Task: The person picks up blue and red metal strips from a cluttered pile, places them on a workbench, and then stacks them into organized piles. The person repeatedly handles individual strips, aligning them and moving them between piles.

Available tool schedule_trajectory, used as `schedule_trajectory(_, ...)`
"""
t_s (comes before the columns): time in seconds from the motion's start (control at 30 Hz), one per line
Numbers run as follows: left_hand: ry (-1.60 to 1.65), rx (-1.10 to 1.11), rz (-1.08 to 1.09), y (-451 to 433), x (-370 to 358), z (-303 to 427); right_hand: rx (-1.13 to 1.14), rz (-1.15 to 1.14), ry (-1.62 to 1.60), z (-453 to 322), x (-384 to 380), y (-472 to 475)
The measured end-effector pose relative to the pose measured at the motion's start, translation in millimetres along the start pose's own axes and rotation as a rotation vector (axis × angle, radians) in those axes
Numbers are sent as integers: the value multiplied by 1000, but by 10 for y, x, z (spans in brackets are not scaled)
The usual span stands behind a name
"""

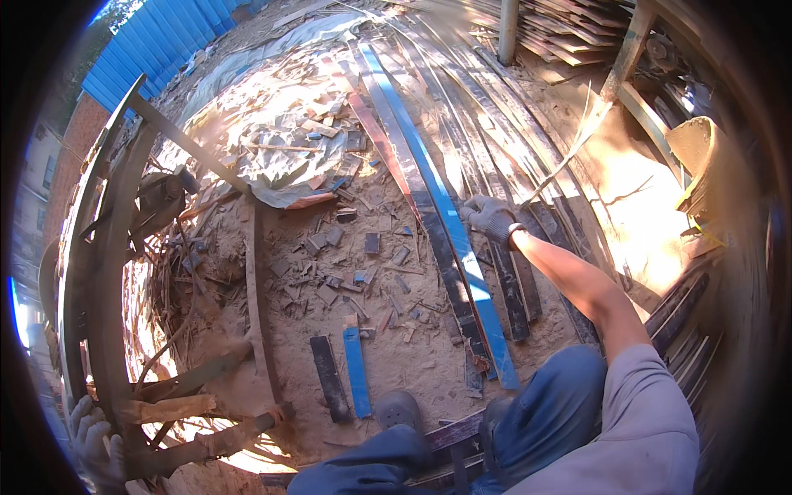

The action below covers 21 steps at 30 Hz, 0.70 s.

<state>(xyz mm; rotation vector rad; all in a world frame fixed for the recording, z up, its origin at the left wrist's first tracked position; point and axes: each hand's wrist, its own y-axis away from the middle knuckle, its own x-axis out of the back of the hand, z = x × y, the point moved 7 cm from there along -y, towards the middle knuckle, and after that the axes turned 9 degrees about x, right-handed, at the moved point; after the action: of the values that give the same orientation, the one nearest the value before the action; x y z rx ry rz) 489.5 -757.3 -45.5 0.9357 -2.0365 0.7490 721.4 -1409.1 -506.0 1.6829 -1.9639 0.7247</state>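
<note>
My right hand [489, 215], in a grey knit glove, reaches to the right edge of a long blue-faced wooden strip [442, 201]. Its fingers are partly hidden, so whether they grip the strip cannot be told. Long dark wooden strips [510, 291] lie on the ground beneath and beyond this wrist. My left hand [96, 436], also gloved, is at the far lower left beside a wooden frame [117, 247], with its fingers apart and nothing seen in them. A short blue strip [356, 371] and a short black strip [330, 377] lie on the sawdust before my shoes.
Small wood offcuts [371, 243] litter the ground. A motor [162, 197] is mounted at the wooden frame on the left. A post [508, 31] stands near stacked strips [569, 28] at the top right. A yellow hard hat [699, 164] is at the right.
</note>
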Motion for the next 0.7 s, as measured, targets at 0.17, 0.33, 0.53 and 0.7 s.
schedule_trajectory(0.17,107,223,-70,301,-2,-238,66,-236,207,-17,-122,384)
schedule_trajectory(0.33,199,353,-91,151,50,-91,171,-256,239,200,238,283)
schedule_trajectory(0.53,226,656,103,334,-812,417,164,-273,273,61,405,-504)
schedule_trajectory(0.7,673,633,21,-879,-2828,1919,197,-314,461,-561,17,-1642)
